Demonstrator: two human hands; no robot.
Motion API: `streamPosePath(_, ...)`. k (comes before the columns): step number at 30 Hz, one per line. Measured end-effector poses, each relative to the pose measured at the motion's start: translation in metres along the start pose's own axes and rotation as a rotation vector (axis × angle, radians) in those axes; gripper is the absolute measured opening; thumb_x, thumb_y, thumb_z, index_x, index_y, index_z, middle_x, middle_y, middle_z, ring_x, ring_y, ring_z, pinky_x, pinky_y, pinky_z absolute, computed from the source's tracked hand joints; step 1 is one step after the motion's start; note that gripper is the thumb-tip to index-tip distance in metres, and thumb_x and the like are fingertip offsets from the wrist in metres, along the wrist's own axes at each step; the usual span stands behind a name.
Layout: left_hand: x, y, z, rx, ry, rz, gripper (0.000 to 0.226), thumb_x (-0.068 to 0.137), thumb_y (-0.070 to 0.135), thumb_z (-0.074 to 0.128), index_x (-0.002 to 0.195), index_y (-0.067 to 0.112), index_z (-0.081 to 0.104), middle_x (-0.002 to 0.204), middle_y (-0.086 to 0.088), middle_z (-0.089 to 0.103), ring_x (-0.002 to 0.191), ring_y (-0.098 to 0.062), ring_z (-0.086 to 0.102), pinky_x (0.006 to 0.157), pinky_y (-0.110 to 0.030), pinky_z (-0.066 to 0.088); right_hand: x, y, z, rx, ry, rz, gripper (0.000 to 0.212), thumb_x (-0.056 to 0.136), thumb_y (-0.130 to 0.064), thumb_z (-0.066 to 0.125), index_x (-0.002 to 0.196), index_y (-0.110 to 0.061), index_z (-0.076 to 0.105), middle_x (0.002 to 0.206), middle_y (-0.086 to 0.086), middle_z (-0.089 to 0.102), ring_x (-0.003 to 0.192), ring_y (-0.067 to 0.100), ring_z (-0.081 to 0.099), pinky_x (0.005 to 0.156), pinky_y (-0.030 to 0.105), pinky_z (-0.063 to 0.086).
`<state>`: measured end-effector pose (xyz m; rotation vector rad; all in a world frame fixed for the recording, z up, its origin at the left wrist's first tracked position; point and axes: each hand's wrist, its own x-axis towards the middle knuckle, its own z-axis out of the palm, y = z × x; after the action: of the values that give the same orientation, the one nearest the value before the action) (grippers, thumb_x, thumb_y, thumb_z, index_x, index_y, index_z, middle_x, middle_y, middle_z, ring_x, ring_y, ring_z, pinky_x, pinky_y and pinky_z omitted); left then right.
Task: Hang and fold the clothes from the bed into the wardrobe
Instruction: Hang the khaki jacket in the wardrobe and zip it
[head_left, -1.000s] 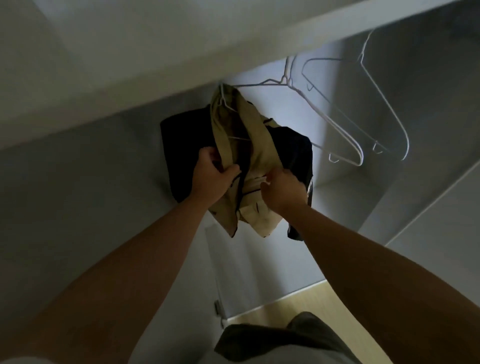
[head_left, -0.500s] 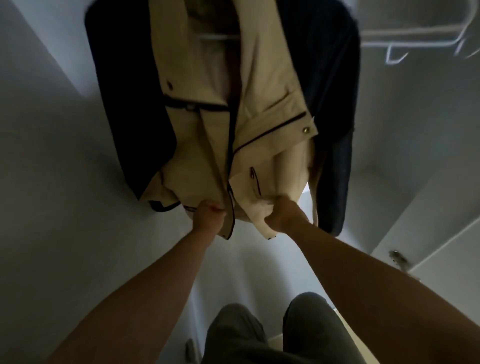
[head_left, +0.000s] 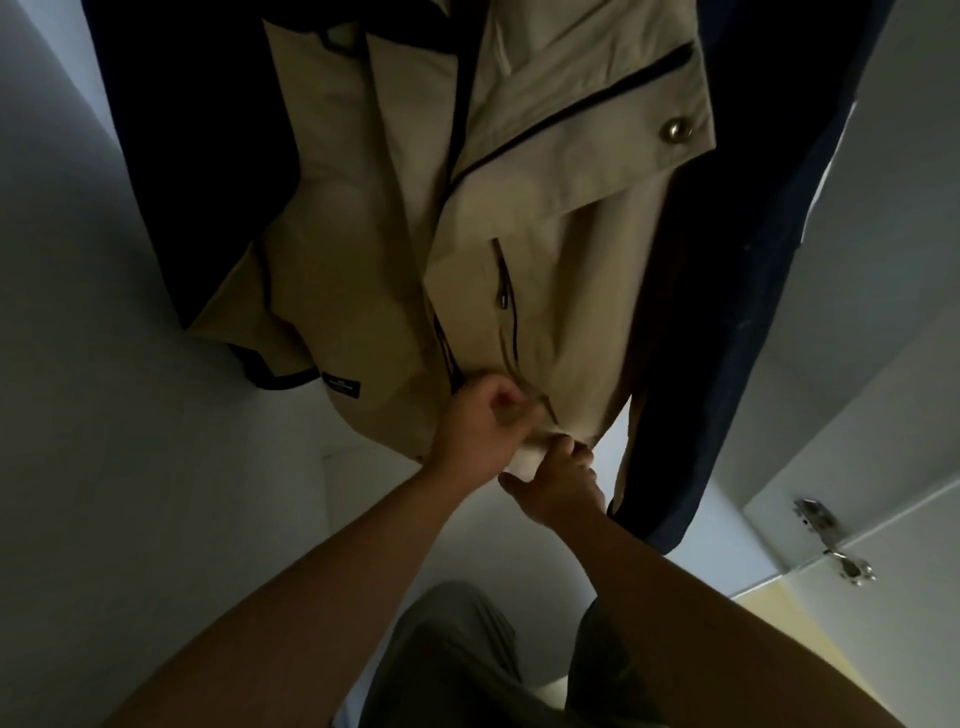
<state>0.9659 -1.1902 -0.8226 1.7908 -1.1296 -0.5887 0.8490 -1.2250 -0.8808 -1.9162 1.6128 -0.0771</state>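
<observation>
Pale grey wardrobe walls (head_left: 130, 467) close in on every side, dim and bare, and hanging between them is the jacket (head_left: 395, 249), a beige one with dark piping, a dark zip pocket and a metal snap on its flap, with navy sleeves or lining falling on both sides; its top runs out of view, so the hanger cannot be seen. It hangs open down the front, the two edges meeting only near the hem. At that hem, the left hand (head_left: 475, 428) is curled almost into a fist, thumb and fingers pinched on the lower front edge beside the dark zip line. Just below and touching the same cloth, the right hand (head_left: 558, 483) has its fingertips closed on the bottom corner while the thumb sticks out loose. The step in hand looks like tidying a garment already hung, either starting the zip at its foot or pulling the fronts straight; which of the two cannot be told. Next, it would call for holding the hem taut with one hand while the other works upward, gently enough that the jacket does not slip off its support. A metal door hinge (head_left: 831, 540) shows at the right, and the person's grey trousers (head_left: 447, 654) below.
</observation>
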Motion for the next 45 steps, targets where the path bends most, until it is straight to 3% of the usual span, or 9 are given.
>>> streamPosePath(4, 0.013, 0.002, -0.002, -0.045, 0.38, -0.08, 0.037, 0.077, 0.039, 0.081, 0.096, 0.023, 0.053, 0.098, 0.001, 0.065, 0.081, -0.013, 0.063, 0.068, -0.034, 0.054, 0.0, 0.001, 0.004, 0.055, 0.0, -0.036, 0.087, 0.079, -0.061, 0.07, 0.138, -0.011, 0.029, 0.141, 0.016, 0.032, 0.126, 0.038, 0.046, 0.101, 0.048, 0.045)
streamPosePath(9, 0.006, -0.009, 0.001, -0.227, 0.163, -0.061, 0.057, 0.079, 0.028, 0.082, 0.125, 0.009, 0.056, 0.117, 0.0, 0.069, 0.112, -0.014, 0.064, 0.097, -0.04, 0.054, -0.007, -0.001, 0.006, 0.092, -0.001, -0.054, 0.085, 0.08, -0.057, 0.071, 0.137, -0.011, 0.029, 0.136, 0.016, 0.036, 0.124, 0.039, 0.046, 0.101, 0.049, 0.045)
streamPosePath(16, -0.015, 0.004, 0.012, -0.225, 0.139, 0.115, 0.046, 0.078, 0.005, 0.07, 0.122, 0.014, 0.06, 0.11, 0.006, 0.067, 0.105, -0.006, 0.061, 0.092, -0.019, 0.049, -0.018, 0.0, 0.004, 0.114, 0.102, -0.069, 0.092, 0.077, -0.063, 0.07, 0.139, -0.014, 0.022, 0.139, 0.017, 0.036, 0.126, 0.04, 0.045, 0.097, 0.05, 0.045)
streamPosePath(22, -0.017, 0.003, 0.002, -0.222, -0.201, -0.038, 0.032, 0.075, -0.003, 0.07, 0.101, 0.016, 0.064, 0.091, -0.008, 0.072, 0.094, -0.023, 0.07, 0.087, -0.04, 0.06, -0.017, 0.017, -0.009, 0.152, 0.004, -0.192, 0.038, 0.089, -0.002, 0.051, 0.125, -0.009, 0.047, 0.113, 0.016, 0.062, 0.1, 0.034, 0.063, 0.077, 0.034, 0.049)
streamPosePath(28, -0.008, 0.0, -0.011, -0.251, -0.042, -0.037, 0.019, 0.09, 0.024, 0.066, 0.108, 0.018, 0.068, 0.095, 0.001, 0.072, 0.092, -0.015, 0.07, 0.085, -0.041, 0.059, -0.015, 0.021, -0.016, 0.159, -0.12, -0.184, 0.016, 0.098, -0.005, 0.05, 0.109, 0.001, 0.06, 0.107, 0.016, 0.067, 0.098, 0.028, 0.065, 0.075, 0.02, 0.044)
streamPosePath(32, -0.009, 0.01, -0.016, -0.197, -0.004, -0.092, 0.046, 0.079, 0.062, 0.069, 0.102, 0.022, 0.07, 0.094, 0.007, 0.073, 0.091, -0.011, 0.068, 0.08, -0.033, 0.057, -0.014, 0.023, -0.012, 0.316, -0.172, -0.011, 0.019, 0.095, -0.004, 0.05, 0.108, 0.003, 0.062, 0.096, 0.01, 0.063, 0.085, 0.021, 0.061, 0.073, 0.025, 0.048)
streamPosePath(37, -0.001, 0.021, -0.018, -0.32, 0.179, -0.314, 0.045, 0.09, 0.056, 0.064, 0.107, 0.015, 0.068, 0.103, 0.0, 0.071, 0.097, -0.021, 0.066, 0.086, -0.039, 0.056, -0.017, 0.033, -0.007, 0.331, -0.153, 0.083, 0.014, 0.095, -0.006, 0.05, 0.096, -0.007, 0.063, 0.088, 0.008, 0.062, 0.089, 0.027, 0.063, 0.087, 0.037, 0.056)
streamPosePath(40, -0.002, 0.014, -0.022, -0.439, 0.091, -0.222, 0.052, 0.086, 0.052, 0.071, 0.128, 0.023, 0.061, 0.118, 0.006, 0.067, 0.108, -0.016, 0.063, 0.09, -0.036, 0.054, -0.022, 0.031, -0.009, 0.513, -0.2, 0.12, 0.024, 0.092, 0.003, 0.054, 0.083, -0.019, 0.058, 0.089, 0.011, 0.063, 0.082, 0.029, 0.067, 0.082, 0.045, 0.061)
streamPosePath(45, -0.028, -0.035, -0.006, -0.212, -0.216, -0.305, 0.07, 0.076, 0.04, 0.085, 0.137, 0.024, 0.054, 0.123, 0.011, 0.062, 0.115, -0.012, 0.057, 0.092, -0.029, 0.052, -0.027, 0.018, -0.014, 0.661, -0.174, 0.03, 0.031, 0.085, 0.01, 0.055, 0.104, -0.014, 0.061, 0.097, 0.011, 0.067, 0.072, 0.027, 0.07, 0.073, 0.039, 0.063)
